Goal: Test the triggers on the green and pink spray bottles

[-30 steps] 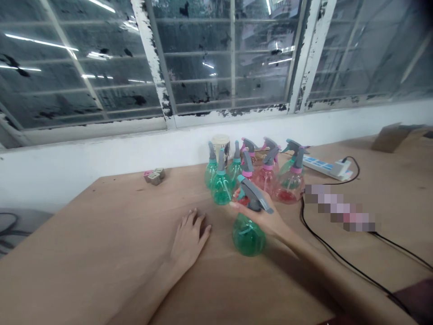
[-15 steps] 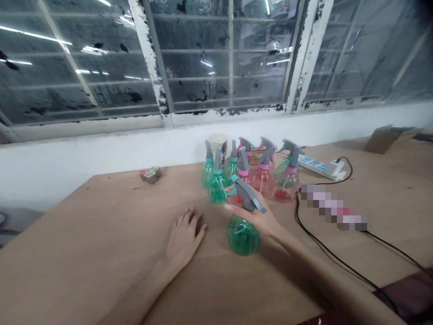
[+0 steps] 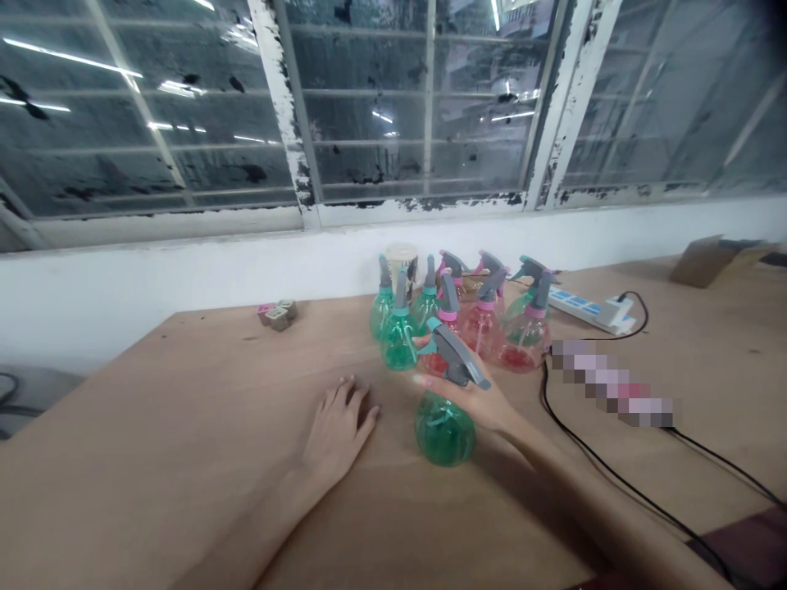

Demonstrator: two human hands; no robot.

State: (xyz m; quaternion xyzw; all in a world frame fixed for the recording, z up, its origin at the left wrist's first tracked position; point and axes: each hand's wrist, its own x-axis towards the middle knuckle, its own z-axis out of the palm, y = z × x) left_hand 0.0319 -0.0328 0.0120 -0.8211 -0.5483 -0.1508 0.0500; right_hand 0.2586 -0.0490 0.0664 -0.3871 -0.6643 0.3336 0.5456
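Observation:
My right hand [image 3: 485, 403] is wrapped round the neck of a green spray bottle [image 3: 446, 434] with a grey and teal trigger head. That bottle is upright, at or just over the table; I cannot tell whether its base touches. My left hand [image 3: 338, 422] lies palm down on the wooden table, fingers loosely spread, holding nothing. Beyond the right hand several more spray bottles stand in a cluster. A green spray bottle [image 3: 398, 342] is at its front left, a pink spray bottle [image 3: 483, 326] in the middle, and another pink one [image 3: 521, 348] at the right.
Behind the bottles a printed cup [image 3: 404, 262] stands by the wall. Small grey-green blocks [image 3: 278, 315] lie at the far left. A white power strip [image 3: 584, 307] and a black cable [image 3: 590, 451] run along the right, near a blurred-out object [image 3: 615, 383]. A cardboard box [image 3: 701, 262] sits far right.
The whole view has shifted slightly. My right hand keeps its hold on the green spray bottle, and my left hand stays resting on the table.

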